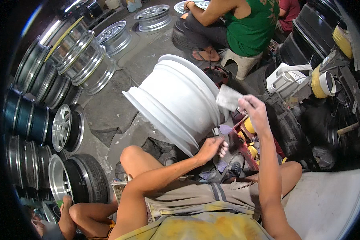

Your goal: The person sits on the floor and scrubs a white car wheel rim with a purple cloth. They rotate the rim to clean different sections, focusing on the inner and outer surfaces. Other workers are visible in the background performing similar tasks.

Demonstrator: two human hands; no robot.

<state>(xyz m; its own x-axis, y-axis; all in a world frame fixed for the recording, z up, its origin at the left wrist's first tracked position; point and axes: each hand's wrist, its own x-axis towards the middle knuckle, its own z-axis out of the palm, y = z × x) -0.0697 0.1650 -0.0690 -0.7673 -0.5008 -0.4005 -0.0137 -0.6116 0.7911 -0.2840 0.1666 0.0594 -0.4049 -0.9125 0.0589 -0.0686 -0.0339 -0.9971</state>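
A large white wheel rim (174,96) lies on its side in front of me, its barrel coated in matt white. My right hand (254,112) pinches a pale grey, roughly square sheet (229,98) that looks like sandpaper. The sheet is beside the rim's right edge; whether they touch I cannot tell. Just below the rim's lower right edge hovers my left hand (213,149), its fingers loosely curled and slightly apart, with nothing visible in them.
A red crate (244,150) with yellow items stands right of my left hand. Stacked rims (80,60) and a tyre (91,176) line the left. Ahead, a person in green (250,28) sits on a stool (244,64). A white plastic container (286,80) is at right.
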